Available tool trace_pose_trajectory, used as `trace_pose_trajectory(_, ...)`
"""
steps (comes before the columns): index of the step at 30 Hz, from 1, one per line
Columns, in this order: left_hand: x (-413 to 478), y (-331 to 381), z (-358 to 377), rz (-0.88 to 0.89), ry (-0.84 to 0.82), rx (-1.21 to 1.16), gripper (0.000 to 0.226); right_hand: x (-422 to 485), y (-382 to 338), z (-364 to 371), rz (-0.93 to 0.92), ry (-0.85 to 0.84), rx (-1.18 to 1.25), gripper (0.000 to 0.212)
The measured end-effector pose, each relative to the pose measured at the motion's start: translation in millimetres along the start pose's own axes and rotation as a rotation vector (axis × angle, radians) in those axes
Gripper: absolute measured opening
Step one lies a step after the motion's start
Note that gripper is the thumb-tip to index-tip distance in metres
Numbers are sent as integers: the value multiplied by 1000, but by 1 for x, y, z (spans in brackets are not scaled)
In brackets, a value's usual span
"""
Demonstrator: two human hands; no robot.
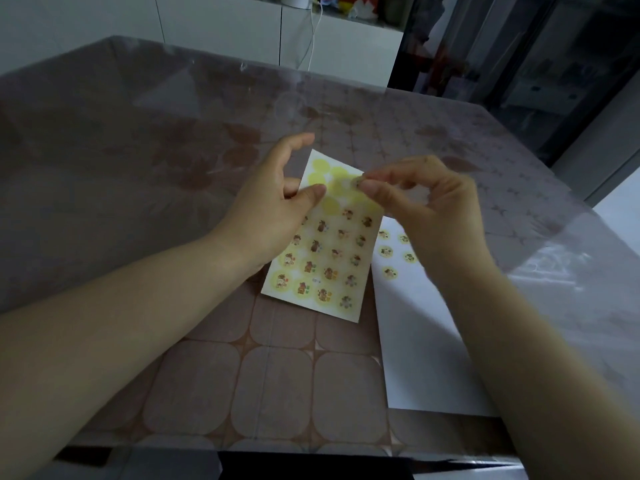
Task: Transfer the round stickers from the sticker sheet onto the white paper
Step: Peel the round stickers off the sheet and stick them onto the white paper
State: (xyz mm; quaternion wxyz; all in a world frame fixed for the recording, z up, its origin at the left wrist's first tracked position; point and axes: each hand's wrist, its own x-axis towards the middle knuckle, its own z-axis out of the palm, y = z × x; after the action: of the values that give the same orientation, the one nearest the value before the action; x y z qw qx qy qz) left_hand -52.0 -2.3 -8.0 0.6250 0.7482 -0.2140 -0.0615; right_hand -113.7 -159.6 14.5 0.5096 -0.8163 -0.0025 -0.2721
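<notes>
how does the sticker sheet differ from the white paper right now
The sticker sheet carries rows of printed stickers, with bare yellow circles at its far end; the white paper shows only five visible stickers, near its far end. The sticker sheet lies tilted, with the left hand holding its edge; the white paper lies to its right, roughly square to the table. Both are pale rectangles on the table.

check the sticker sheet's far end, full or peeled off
Peeled off: the sticker sheet's far end shows blank yellow circles; printed stickers remain only nearer.
</notes>
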Motion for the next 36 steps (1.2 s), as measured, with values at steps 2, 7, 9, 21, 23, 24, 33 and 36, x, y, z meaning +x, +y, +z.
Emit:
trace_pose_trajectory(2, 0, 1, -1, -21, -7, -17, 55, 4, -10, -18, 106, -74, -96, 6)
trace_pose_trajectory(7, 4, -6, 0, -82, -21, -104, 60, 10, -23, -72, 361, -520, -579, 11)
trace_pose_trajectory(9, 5, -8, 0, -113, -32, -126, 61, 4, -15, -75, 423, -538, -606, 7)
trace_pose_trajectory(21, 7, -10, 2, -140, -53, -151, 63, -19, 18, -59, 575, -313, -405, 8)
trace_pose_trajectory(23, 6, -10, 2, -139, -59, -150, 62, -20, 19, -58, 559, -302, -426, 8)
trace_pose_trajectory(24, 6, -10, 2, -137, -59, -149, 62, -20, 19, -58, 545, -304, -437, 8)
trace_pose_trajectory(33, 3, -6, 4, -118, -73, -123, 61, -17, 24, -59, 517, -243, -484, 40)
trace_pose_trajectory(36, 3, -4, 3, -112, -60, -114, 61, -16, 26, -60, 535, -263, -463, 36)
